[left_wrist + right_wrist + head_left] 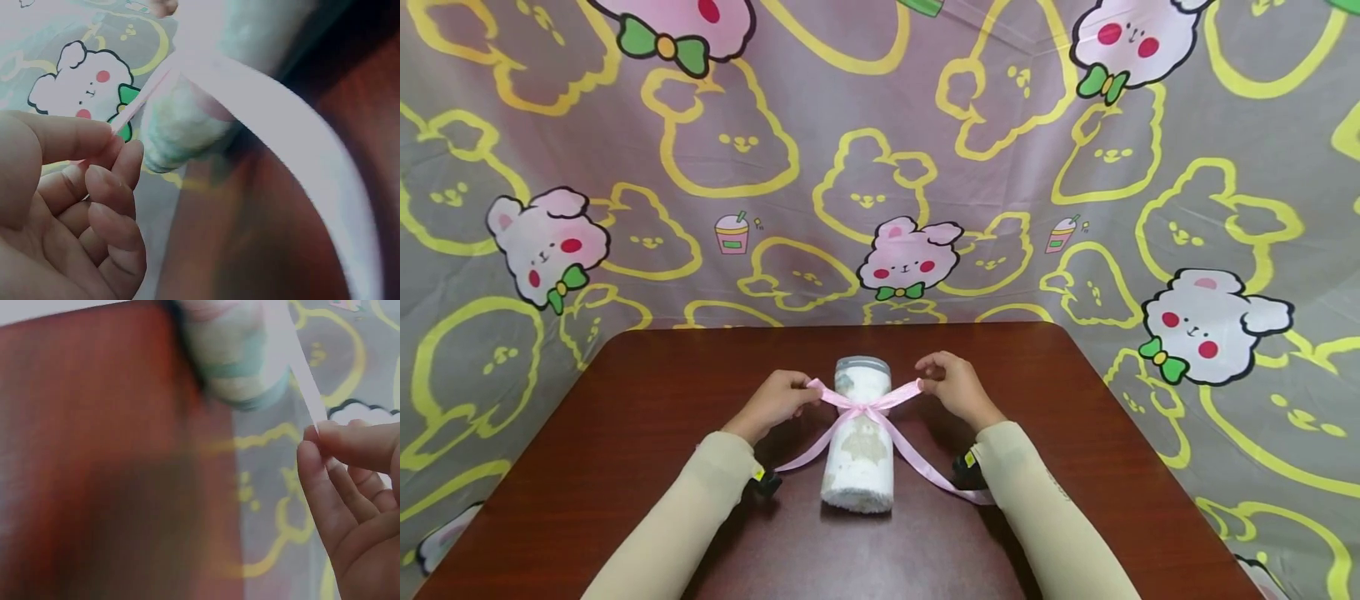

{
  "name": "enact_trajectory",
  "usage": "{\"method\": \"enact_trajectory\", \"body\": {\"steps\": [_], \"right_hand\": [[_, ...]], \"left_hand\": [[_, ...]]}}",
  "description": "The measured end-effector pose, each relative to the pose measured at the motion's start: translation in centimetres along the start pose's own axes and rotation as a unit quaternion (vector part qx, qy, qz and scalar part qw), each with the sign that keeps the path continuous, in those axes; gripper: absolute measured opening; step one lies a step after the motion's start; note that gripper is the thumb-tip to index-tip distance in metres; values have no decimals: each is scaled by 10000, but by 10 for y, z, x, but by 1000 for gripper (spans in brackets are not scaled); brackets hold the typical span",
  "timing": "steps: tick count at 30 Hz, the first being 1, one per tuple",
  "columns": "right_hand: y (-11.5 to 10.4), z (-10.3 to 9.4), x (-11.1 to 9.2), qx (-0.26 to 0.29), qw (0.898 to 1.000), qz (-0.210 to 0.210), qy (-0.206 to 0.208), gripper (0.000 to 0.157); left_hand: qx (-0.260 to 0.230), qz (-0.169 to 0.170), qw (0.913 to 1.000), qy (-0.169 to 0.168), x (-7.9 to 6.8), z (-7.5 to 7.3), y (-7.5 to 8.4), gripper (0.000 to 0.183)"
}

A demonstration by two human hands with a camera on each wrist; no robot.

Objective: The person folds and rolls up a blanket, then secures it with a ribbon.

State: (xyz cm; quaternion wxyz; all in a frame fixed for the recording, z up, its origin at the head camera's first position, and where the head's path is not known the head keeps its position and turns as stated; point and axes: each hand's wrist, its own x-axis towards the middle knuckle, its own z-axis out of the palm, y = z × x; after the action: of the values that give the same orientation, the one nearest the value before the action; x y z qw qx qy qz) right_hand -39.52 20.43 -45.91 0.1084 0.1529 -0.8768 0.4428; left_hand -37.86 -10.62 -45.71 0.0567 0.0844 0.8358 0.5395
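On the table lies a fluffy white roll, like a rolled towel [859, 457], with pale brown and grey-green patches and a grey-blue far end. A pink ribbon [906, 446] goes around its upper part and crosses in a knot on top. My left hand [775, 402] pinches the upper left piece of ribbon between thumb and forefinger, its other fingers curled loosely in the left wrist view. On the other side, my right hand [958, 390] pinches the upper right piece with thumb and forefinger. Both pieces are drawn outward. Two long tails curve down toward my wrists.
The dark red-brown table [1097, 483] has rounded far corners. A grey cloth [820, 100] with yellow outlines and white cartoon animals hangs behind it and along both sides. Each wrist carries a small black camera [766, 482] close to the tabletop, near the ribbon tails.
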Motion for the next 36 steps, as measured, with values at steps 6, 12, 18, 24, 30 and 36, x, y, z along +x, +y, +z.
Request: {"method": "enact_trajectory", "body": {"steps": [6,12,18,24,30,36], "right_hand": [[-19,-5,18,381,9984,-410,-44,27],[-18,6,34,403,9987,-320,-40,26],[-12,11,34,91,9998,-97,140,20],[-4,-1,24,-270,9992,6,282,16],[1,-10,17,15,9978,488,-451,17],[-11,-3,4,-50,9817,575,-1817,25]], "left_hand": [[223,79,9997,38,13,-4,15,20],[264,80,9996,77,25,-1,12,21],[40,210,9989,412,27,-4,4,30],[192,298,9984,444,13,-14,-6,27],[736,457,9958,-288,-16,-12,-9,24],[660,401,9895,-1226,-47,-4,-2,24]]}}
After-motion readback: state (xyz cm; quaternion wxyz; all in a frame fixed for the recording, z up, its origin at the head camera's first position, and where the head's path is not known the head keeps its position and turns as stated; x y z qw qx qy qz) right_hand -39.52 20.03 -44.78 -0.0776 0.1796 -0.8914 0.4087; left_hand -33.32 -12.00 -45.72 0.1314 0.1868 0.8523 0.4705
